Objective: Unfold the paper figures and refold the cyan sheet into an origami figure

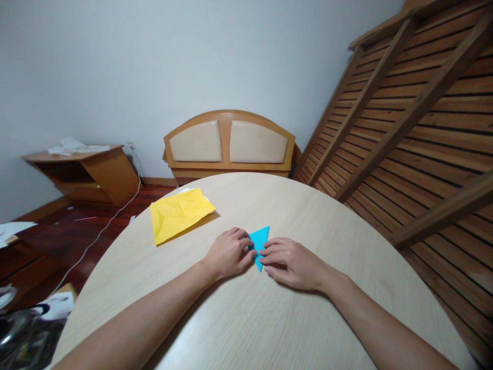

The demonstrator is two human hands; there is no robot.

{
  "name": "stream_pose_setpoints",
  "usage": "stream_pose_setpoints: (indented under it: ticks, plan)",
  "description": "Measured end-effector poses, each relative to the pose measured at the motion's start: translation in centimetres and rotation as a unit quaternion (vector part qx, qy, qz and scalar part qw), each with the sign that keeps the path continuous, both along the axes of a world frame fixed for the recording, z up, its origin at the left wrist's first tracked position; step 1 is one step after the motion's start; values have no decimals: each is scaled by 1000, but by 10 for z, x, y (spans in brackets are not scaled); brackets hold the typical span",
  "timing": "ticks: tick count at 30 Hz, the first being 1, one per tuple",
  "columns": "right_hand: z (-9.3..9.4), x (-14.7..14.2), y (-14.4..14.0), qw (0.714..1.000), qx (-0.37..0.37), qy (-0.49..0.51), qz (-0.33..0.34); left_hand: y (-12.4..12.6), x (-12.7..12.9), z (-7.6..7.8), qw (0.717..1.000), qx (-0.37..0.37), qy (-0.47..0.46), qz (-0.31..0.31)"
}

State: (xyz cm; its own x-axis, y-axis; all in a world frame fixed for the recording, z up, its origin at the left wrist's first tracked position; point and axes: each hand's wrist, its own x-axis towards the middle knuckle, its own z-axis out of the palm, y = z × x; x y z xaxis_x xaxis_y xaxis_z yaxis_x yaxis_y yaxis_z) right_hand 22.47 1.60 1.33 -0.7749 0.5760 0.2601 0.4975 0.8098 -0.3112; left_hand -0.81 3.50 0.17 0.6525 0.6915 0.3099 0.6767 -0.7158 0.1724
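A small piece of folded blue paper, pointed at its far and near ends, lies on the round table between my hands. My left hand is curled at the paper's left side, with thumb and fingers closed on that edge and hiding part of it. From the right, my right hand rests its stretched fingertips against the paper, the thumb apart from the other fingers. Farther off to the left lies a creased yellow sheet of paper, with something white showing beneath its far edge.
The round wooden table has a curved edge all around. A headboard stands behind it. Wooden slats lean along the right. At left are a low cabinet with papers on top and a white cable on the floor.
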Motion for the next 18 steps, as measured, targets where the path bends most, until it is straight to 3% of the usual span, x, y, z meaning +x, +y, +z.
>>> stream_pose_setpoints:
  ticks: [6,18]
  plan:
    - [-14,9,11,996,2,52,-78,-5,-1,3,1000,-9,-6,-17]
    - [-17,9,13,994,-4,48,-97,-10,5,-4,998,-28,-39,-37]
